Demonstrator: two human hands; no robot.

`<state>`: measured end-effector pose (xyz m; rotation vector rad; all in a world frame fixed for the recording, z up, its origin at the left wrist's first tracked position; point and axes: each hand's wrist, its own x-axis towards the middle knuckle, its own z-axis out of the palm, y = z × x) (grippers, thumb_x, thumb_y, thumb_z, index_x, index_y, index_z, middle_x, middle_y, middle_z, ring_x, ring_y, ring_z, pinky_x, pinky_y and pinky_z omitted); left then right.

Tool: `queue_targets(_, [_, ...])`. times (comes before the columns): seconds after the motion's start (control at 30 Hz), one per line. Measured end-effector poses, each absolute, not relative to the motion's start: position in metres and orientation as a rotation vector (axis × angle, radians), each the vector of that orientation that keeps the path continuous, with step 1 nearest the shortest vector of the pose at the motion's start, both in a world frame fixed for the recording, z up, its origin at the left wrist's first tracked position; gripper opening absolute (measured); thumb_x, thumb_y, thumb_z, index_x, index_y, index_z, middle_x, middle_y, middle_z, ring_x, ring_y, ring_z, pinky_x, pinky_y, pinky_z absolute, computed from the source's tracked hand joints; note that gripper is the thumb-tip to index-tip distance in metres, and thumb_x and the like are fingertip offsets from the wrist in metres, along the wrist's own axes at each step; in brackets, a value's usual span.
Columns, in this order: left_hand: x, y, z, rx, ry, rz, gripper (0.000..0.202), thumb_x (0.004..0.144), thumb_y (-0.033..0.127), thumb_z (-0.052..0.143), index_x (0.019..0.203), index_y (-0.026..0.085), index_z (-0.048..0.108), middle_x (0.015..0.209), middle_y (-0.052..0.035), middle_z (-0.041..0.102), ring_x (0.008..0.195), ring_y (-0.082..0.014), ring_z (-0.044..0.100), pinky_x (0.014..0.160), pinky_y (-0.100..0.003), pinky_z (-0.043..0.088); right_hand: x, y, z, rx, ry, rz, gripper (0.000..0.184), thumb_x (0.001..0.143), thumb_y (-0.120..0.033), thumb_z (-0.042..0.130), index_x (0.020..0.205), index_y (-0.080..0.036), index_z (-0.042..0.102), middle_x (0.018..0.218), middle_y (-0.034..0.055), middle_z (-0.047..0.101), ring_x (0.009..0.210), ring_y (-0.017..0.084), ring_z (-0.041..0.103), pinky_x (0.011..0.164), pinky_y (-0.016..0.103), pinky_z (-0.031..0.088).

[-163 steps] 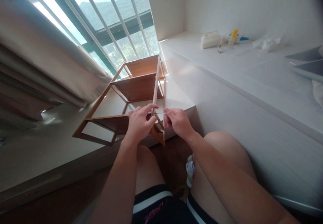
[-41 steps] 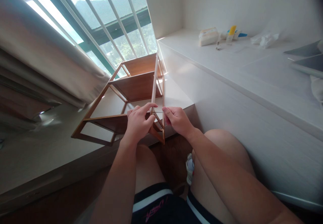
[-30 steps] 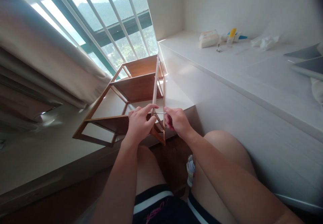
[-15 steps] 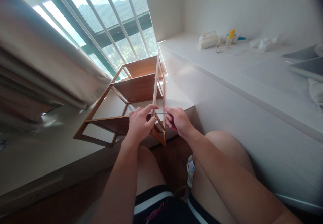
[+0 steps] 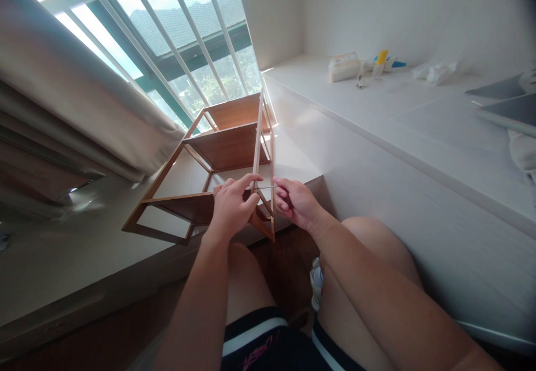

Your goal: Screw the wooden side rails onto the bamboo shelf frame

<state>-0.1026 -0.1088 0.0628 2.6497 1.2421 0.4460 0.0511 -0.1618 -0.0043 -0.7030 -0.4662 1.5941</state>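
A brown wooden shelf rack point(image 5: 228, 147) lies on its side on the low window ledge point(image 5: 62, 248). My left hand point(image 5: 232, 206) is wrapped round the rack's near upright post, index finger stretched along it. My right hand point(image 5: 293, 202) pinches a thin metal tool point(image 5: 268, 187), which looks like a hex key, whose tip meets the same post. My bare knees and dark shorts fill the bottom of the view.
A raised white platform point(image 5: 397, 114) runs along the right, carrying a wipes packet point(image 5: 344, 67), a yellow-capped tube point(image 5: 380, 62) and crumpled plastic point(image 5: 435, 71). A grey curtain point(image 5: 75, 109) hangs at left before the barred window point(image 5: 188, 36). A sock or shoe point(image 5: 317, 284) lies between my legs.
My right hand has rolled slightly at the wrist round the thin tool, fingers shifting. The left hand and rack stay put; the view has drifted a little.
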Motion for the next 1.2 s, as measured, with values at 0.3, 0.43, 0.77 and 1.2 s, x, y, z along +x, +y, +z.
queue_targets(0.3, [-0.1025,-0.1077,0.0628,2.646,1.243,0.437,0.035,0.084,0.028,0.049,0.114,0.035,0.067,0.079,0.003,0.065,0.089,-0.0224,0.057,0.091,-0.039,0.03,0.0532,-0.1622,-0.0041,-0.804,-0.577,1.479,0.046,0.089,-0.044,0.058,0.054,-0.021,0.04,0.039,-0.0041,0.045,0.031,0.006,0.031,0.033,0.021,0.015])
queue_targets(0.43, [-0.1019,-0.1086,0.0628,2.645,1.247,0.437,0.036,0.084,0.028,0.05,0.114,0.035,0.067,0.079,0.003,0.065,0.09,-0.0228,0.057,0.091,-0.039,0.03,0.0545,-0.1622,-0.0032,-0.805,-0.593,1.499,0.045,0.089,-0.044,0.057,0.055,-0.021,0.039,0.039,-0.0046,0.045,0.031,0.006,0.03,0.034,0.021,0.016])
queue_targets(0.77, [-0.1022,-0.1085,0.0637,2.63,1.26,0.445,0.034,0.084,0.028,0.05,0.113,0.035,0.068,0.078,0.003,0.065,0.09,-0.0224,0.058,0.091,-0.039,0.031,0.0518,-0.1622,-0.0092,-1.11,-0.941,1.029,0.049,0.095,-0.049,0.048,0.055,-0.021,0.045,0.042,-0.0028,0.049,0.039,0.01,0.042,0.046,0.025,0.033])
queue_targets(1.2, [-0.103,-0.1084,0.0623,2.642,1.253,0.432,0.035,0.085,0.029,0.05,0.115,0.035,0.067,0.083,0.0018,0.067,0.093,-0.0234,0.058,0.093,-0.04,0.031,0.0567,-0.1632,-0.006,-1.0,-0.937,1.132,0.039,0.092,-0.043,0.055,0.061,-0.02,0.049,0.05,-0.0029,0.054,0.041,0.008,0.043,0.041,0.023,0.031])
